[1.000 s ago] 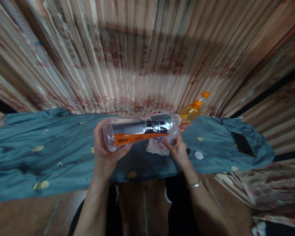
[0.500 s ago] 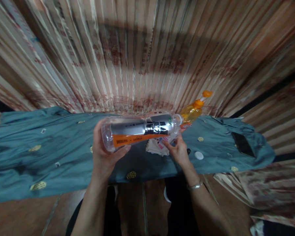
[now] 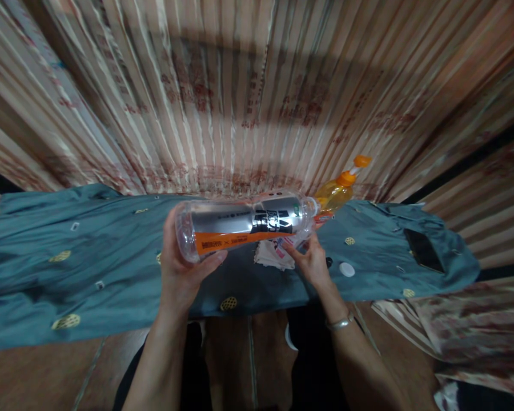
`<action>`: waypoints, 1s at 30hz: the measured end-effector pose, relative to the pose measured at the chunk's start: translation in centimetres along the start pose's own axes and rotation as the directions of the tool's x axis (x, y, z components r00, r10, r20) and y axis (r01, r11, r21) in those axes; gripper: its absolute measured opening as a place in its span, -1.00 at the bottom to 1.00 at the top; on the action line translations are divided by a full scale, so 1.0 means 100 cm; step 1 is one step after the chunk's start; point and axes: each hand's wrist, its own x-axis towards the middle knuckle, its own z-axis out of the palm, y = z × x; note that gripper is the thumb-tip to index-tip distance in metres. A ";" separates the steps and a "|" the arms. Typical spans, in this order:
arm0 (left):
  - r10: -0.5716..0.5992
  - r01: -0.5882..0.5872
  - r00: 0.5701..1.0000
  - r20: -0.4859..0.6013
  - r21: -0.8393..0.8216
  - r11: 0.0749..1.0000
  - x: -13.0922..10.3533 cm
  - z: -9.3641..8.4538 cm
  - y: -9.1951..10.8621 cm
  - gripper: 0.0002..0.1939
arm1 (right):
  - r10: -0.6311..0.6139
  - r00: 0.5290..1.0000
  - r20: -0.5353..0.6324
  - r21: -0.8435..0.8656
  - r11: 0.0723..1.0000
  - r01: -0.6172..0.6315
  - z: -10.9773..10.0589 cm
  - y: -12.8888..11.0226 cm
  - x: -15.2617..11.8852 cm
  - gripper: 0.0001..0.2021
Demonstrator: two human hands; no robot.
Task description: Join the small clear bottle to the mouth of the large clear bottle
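Observation:
A large clear plastic bottle (image 3: 240, 224) with a silver and orange label lies nearly level in the air, its uncapped-looking mouth to the right. My left hand (image 3: 182, 262) is wrapped round its base end. Below the bottle's neck, my right hand (image 3: 312, 260) is closed round a clear plastic container (image 3: 300, 237), mostly hidden, with pink and blue print near its side. Whether bottle and container touch, I cannot tell. Just behind the mouth stands a pump bottle (image 3: 334, 195) of yellow liquid with an orange top. Under the hands is a pale cloth (image 3: 269, 257).
A teal patterned cloth (image 3: 124, 268) covers the long surface. On its right part lie a white round lid (image 3: 346, 269), a small dark round piece (image 3: 329, 262) and a black phone (image 3: 423, 250). A pleated curtain (image 3: 248, 114) hangs close behind.
Both hands keep their grips and the large bottle stays nearly level, with only a very slight upward shift in view. Nothing is let go.

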 end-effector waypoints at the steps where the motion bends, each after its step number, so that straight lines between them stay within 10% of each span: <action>1: -0.007 0.007 1.000 -0.003 -0.005 1.000 0.000 0.000 0.000 0.01 | 0.009 1.000 0.008 0.009 1.000 -0.009 0.000 0.000 0.000 -0.12; 30: -0.004 0.004 1.000 0.010 0.024 1.000 -0.003 -0.003 0.000 0.00 | 0.024 0.998 0.052 0.084 0.996 -0.028 -0.002 0.000 -0.001 -0.13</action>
